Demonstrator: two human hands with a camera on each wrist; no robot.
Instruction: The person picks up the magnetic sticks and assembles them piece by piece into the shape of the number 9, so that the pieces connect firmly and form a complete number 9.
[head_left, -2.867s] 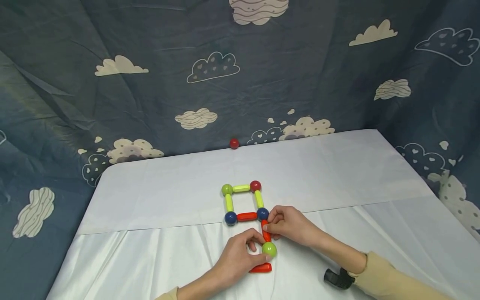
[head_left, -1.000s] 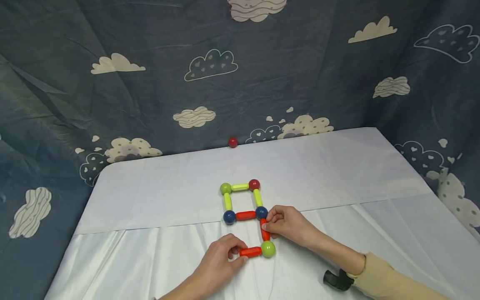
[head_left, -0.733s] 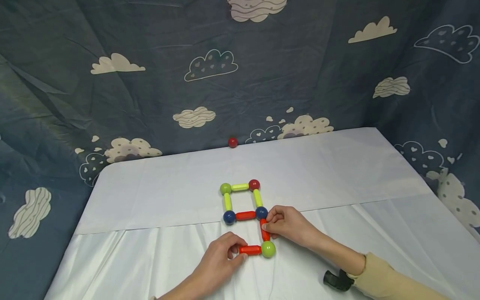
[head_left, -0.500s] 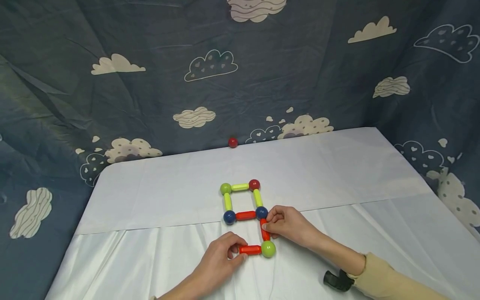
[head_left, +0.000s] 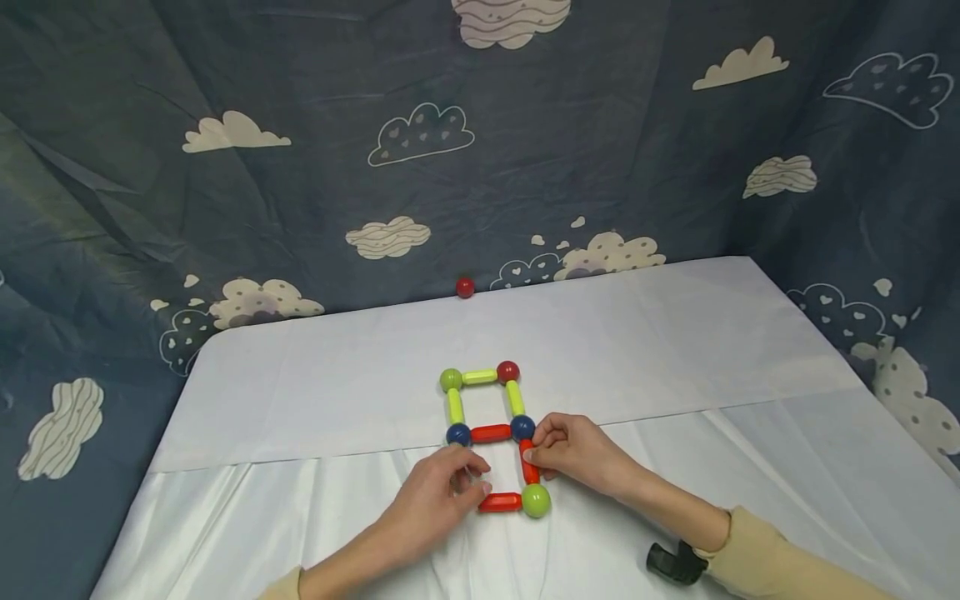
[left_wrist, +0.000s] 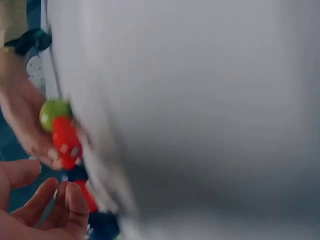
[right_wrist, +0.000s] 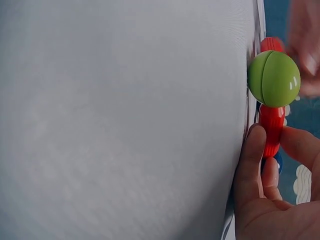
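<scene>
A figure of magnetic sticks and balls lies on the white cloth. Its upper square has yellow-green sticks (head_left: 479,377), a red crosswise stick (head_left: 491,433), a green ball (head_left: 451,380), a red ball (head_left: 507,372) and two blue balls (head_left: 522,427). My right hand (head_left: 585,450) pinches the red stick (right_wrist: 272,131) running from the right blue ball down to a lower green ball (head_left: 536,501). From that ball a bottom red stick (head_left: 500,502) points left. My left hand (head_left: 435,492) hovers by this stick's free end, thumb and fingers parted with nothing between them.
A loose red ball (head_left: 465,287) sits at the far edge of the table (head_left: 337,375), against the dark cloud-print curtain (head_left: 300,192). A black strap or device (head_left: 677,563) is near my right sleeve.
The left hand first left the lower green ball and joined the bottom red stick to it. Since then it has let go of that stick and shifted slightly up. The right hand has stayed put.
</scene>
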